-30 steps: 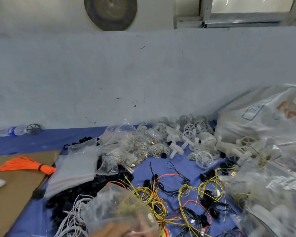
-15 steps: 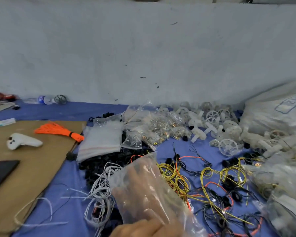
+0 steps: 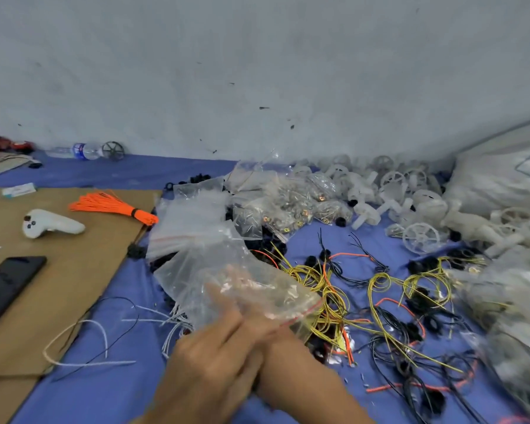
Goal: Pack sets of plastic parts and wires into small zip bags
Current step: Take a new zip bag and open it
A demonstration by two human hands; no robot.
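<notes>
On blue cloth, looped yellow wires; left hand pinches a crinkled zip bag — right hand inside, grip unclear.

Heaped plastic wheels, wires and bagged parts mark a makeshift packing workshop.

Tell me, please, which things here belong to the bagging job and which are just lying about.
Job: zip bag gripped by the left hand, yellow wires, black wires, white plastic wheels, stack of empty bags.
Lying about: phone, white controller, water bottle, orange cord bundle.
</notes>
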